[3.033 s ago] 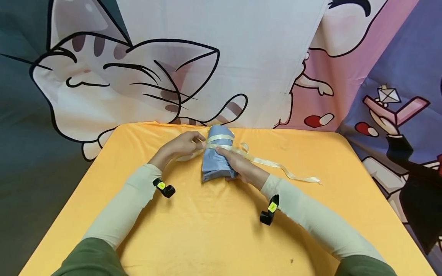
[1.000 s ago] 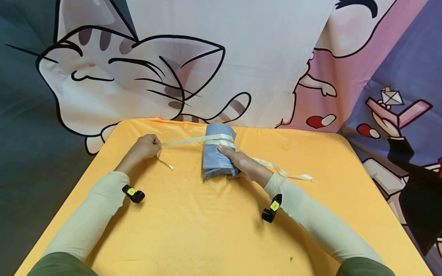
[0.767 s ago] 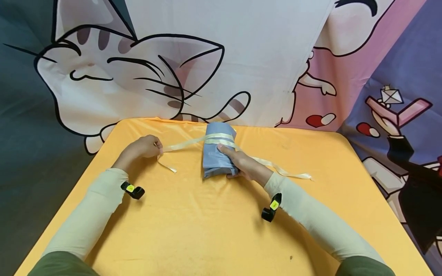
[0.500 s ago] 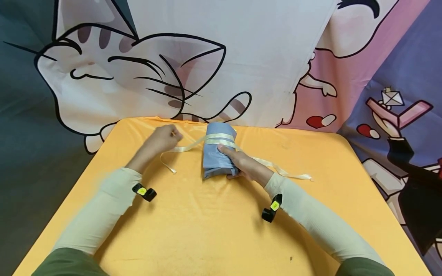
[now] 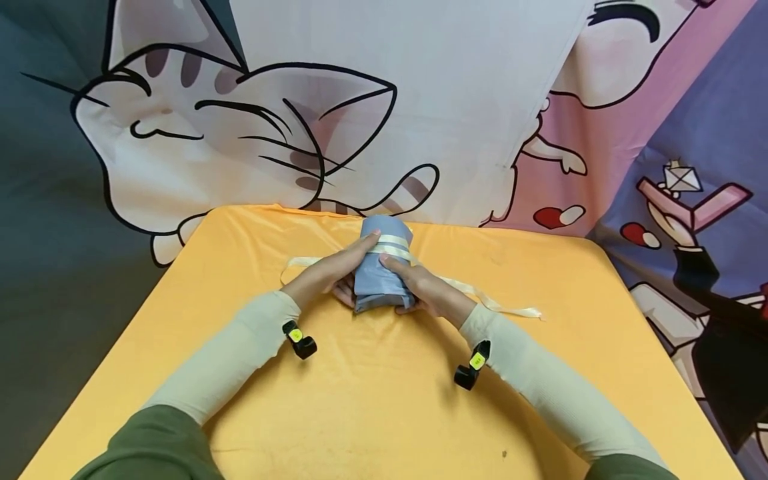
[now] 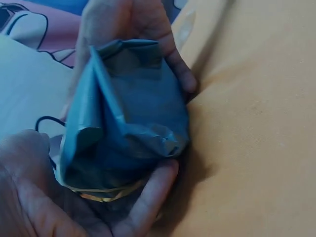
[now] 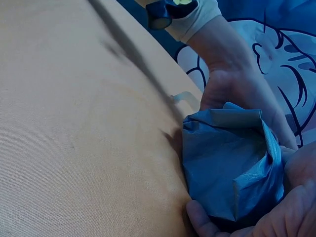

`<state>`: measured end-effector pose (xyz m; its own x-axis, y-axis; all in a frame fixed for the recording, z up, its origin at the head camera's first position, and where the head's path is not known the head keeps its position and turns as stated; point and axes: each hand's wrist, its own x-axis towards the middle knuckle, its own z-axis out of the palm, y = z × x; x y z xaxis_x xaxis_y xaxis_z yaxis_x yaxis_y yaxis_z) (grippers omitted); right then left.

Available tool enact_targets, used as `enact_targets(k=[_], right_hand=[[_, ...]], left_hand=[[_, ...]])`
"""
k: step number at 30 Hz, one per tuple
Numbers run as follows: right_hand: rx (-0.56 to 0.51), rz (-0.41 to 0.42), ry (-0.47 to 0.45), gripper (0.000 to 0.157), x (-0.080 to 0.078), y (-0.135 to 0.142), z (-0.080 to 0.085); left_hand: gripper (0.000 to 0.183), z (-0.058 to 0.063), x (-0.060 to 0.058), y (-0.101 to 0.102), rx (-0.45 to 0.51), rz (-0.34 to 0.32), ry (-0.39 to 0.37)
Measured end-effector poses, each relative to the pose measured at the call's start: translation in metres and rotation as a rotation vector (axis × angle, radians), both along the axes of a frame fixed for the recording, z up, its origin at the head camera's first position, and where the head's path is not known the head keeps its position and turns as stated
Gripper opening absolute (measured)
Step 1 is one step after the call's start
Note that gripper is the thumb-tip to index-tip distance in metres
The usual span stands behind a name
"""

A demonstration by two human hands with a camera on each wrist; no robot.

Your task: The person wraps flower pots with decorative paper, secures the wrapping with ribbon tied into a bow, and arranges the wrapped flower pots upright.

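A package in blue-grey wrapping paper [image 5: 377, 280] lies at the far middle of the table, its folded end towards me. Pale yellow ribbon [image 5: 393, 245] runs across its upper part in two bands. My left hand [image 5: 330, 272] grips the package's left side, thumb on top by the ribbon. On the right side my right hand [image 5: 429, 290] holds it, thumb on top and fingers low. Both wrist views show the folded paper end [image 6: 143, 84] between the two hands, with fingers curled round the sides. One loose ribbon tail [image 5: 300, 262] lies left of the package.
The table wears a yellow cloth [image 5: 360, 400]. Another ribbon tail [image 5: 504, 308] trails over it to the right of my right hand. Behind the table's far edge hangs a printed cartoon backdrop [image 5: 456, 113]. Each wrist carries a small black camera [image 5: 300, 341].
My left hand first pulled the ribbon out to the left, then let it go and moved right to grip the package. The right hand has kept its hold throughout.
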<state>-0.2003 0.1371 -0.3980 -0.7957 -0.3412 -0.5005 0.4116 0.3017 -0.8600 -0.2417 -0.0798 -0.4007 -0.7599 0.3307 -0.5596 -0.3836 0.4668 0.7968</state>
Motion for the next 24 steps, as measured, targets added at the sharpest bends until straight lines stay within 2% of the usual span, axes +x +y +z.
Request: enact_targets(k=[3, 6, 10, 18, 24], right_hand=[[-0.001, 0.001, -0.004, 0.095, 0.001, 0.000, -0.001], [-0.004, 0.001, -0.003, 0.096, 0.003, 0.000, -0.001], [-0.006, 0.002, -0.002, 0.094, 0.003, -0.001, -0.002], [0.005, 0.009, 0.000, 0.095, 0.002, -0.001, -0.001], [0.012, 0.011, 0.012, 0.095, 0.002, 0.001, -0.002]], left_hand=[[0.091, -0.007, -0.002, 0.004, 0.031, 0.022, 0.038], [0.089, -0.011, -0.003, 0.007, 0.030, 0.066, 0.024], [0.085, -0.009, -0.001, 0.008, 0.015, 0.102, -0.014], [0.079, -0.008, 0.009, 0.004, 0.110, 0.058, -0.001], [0.075, -0.010, 0.014, 0.007, 0.136, 0.074, 0.018]])
